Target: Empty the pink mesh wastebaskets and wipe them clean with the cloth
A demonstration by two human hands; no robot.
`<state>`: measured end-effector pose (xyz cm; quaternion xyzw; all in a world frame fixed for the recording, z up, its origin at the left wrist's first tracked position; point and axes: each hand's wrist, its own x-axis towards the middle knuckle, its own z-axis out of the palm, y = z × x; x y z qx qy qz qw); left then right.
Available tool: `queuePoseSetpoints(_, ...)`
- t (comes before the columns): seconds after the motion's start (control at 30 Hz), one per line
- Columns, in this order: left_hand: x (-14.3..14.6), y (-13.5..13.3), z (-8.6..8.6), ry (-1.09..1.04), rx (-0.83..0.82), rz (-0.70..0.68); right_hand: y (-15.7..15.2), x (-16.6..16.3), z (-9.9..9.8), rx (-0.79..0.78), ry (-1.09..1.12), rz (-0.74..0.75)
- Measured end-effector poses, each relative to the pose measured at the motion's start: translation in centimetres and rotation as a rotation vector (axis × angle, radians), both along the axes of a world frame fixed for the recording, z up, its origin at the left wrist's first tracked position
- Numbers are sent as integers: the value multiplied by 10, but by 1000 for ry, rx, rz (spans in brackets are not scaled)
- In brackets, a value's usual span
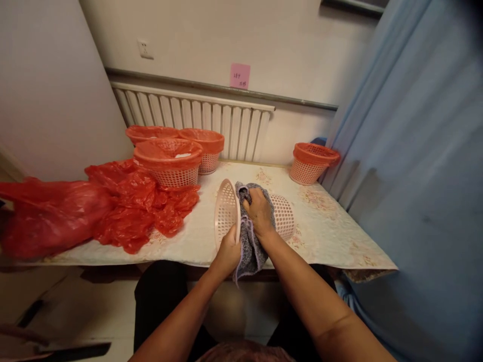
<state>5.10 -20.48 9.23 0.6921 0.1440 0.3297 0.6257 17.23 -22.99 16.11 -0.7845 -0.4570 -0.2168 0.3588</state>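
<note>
In the head view, the pale pink basket [285, 217] lies on its side near the front edge of the table [339, 229], its mouth toward the left. The left hand [229, 251] grips its rim, thumb and fingers closed on it; the right hand [260, 211] has its fingers curled, bunching a grey cloth [252, 246] against the outer wall. Wiping looks to be under way, though how much is covered I cannot tell. This basket has no liner, while three lined baskets [177, 177] behind loose red bags [141, 213] and a fourth basket [307, 172] at right appear finished.
</note>
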Motion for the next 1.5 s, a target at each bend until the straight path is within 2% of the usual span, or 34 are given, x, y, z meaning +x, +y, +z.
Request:
queuePoseSetpoints(0.1,4,-2,4,-21,12,0,-4,3,-3,-2,3,16)
queuePoseSetpoints(0.23,-1,2,-1,21,105,20,-8,14,-9,-27,18,37)
queuePoseSetpoints(0.53,-10,2,-12,124,185,24,-24,34,-26,-68,-2,-68)
queuePoseSetpoints(0.93,-14,4,-25,114,151,-51,-25,31,-44,-41,-30,-119)
queuePoseSetpoints(1.5,-16,8,-34,107,158,-126,-28,27,-50,-52,-5,-122)
